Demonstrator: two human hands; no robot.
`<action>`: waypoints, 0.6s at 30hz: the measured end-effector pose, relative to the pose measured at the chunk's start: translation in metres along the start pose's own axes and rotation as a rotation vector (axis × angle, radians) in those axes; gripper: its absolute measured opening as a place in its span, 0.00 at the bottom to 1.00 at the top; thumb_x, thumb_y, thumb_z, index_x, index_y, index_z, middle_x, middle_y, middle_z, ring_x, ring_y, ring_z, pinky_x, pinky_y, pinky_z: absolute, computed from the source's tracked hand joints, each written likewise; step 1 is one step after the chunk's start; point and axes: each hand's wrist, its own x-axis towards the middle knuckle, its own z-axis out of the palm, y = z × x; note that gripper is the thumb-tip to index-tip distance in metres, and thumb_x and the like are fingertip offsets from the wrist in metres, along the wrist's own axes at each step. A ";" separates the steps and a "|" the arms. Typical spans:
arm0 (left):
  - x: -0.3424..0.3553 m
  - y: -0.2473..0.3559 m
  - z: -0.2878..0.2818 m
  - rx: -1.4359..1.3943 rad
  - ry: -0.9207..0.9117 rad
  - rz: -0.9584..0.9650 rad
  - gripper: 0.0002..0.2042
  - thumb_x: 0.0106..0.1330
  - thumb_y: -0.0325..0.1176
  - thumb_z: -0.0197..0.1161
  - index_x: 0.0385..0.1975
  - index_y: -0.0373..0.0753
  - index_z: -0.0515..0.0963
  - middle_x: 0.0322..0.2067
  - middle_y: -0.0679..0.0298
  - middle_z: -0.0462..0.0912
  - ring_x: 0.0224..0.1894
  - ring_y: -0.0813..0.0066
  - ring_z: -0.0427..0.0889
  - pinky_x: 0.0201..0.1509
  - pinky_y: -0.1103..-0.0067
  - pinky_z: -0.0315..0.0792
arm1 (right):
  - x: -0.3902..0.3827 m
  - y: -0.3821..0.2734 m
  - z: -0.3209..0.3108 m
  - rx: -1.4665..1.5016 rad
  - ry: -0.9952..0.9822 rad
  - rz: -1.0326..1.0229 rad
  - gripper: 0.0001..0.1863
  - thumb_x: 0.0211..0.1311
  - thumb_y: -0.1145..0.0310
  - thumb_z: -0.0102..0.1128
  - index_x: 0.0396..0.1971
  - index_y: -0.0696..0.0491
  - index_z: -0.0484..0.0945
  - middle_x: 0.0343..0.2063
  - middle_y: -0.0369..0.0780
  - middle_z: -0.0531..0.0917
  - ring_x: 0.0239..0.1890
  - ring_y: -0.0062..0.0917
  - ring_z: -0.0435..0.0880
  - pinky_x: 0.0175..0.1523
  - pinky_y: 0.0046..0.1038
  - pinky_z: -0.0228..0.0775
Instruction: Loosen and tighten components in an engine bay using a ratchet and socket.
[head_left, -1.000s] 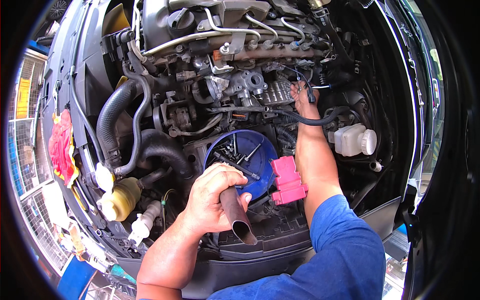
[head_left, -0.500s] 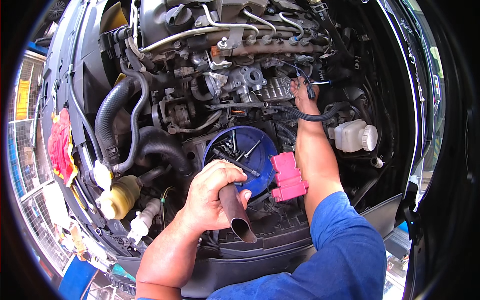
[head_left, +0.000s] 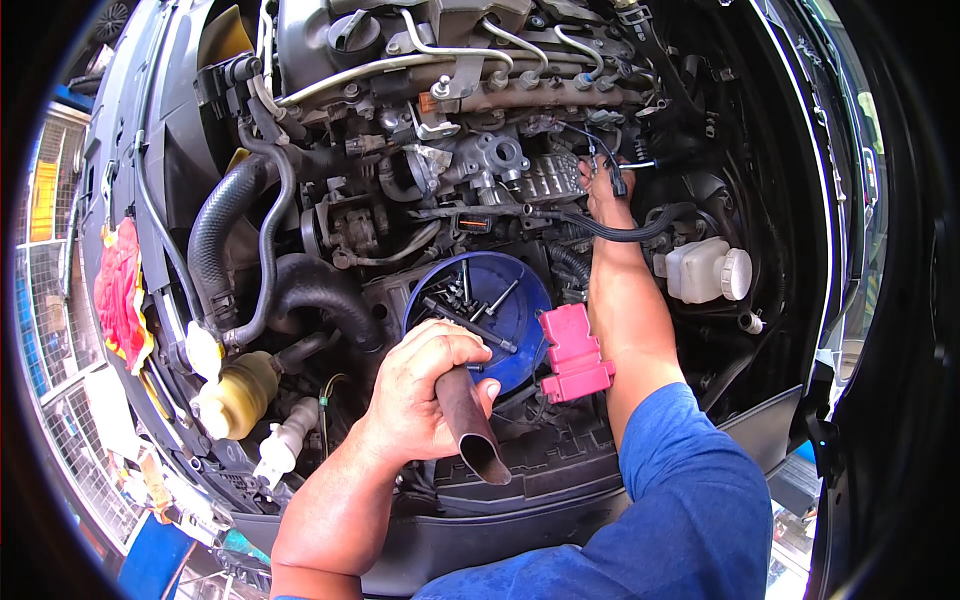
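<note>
brown metal pipe (head_left: 470, 425) slants toward lower right in the closed left hand (head_left: 425, 385); right hand (head_left: 605, 190), upper centre, pinches a black connector (head_left: 618, 183).

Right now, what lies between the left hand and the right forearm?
In the head view, a blue round tray of bolts and a pink plastic cover lie between the left hand and the right forearm.

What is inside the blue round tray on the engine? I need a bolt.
The blue round tray holds loose dark bolts and sockets and a long extension bar. The left hand covers its near edge, hiding whatever lies there.
</note>
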 end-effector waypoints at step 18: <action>0.001 0.000 0.002 -0.006 -0.010 -0.001 0.16 0.44 0.22 0.70 0.35 0.36 0.76 0.33 0.59 0.82 0.38 0.63 0.82 0.49 0.69 0.74 | 0.009 0.010 -0.002 -0.594 0.142 -0.546 0.14 0.55 0.73 0.64 0.40 0.56 0.72 0.33 0.43 0.80 0.27 0.26 0.79 0.28 0.27 0.72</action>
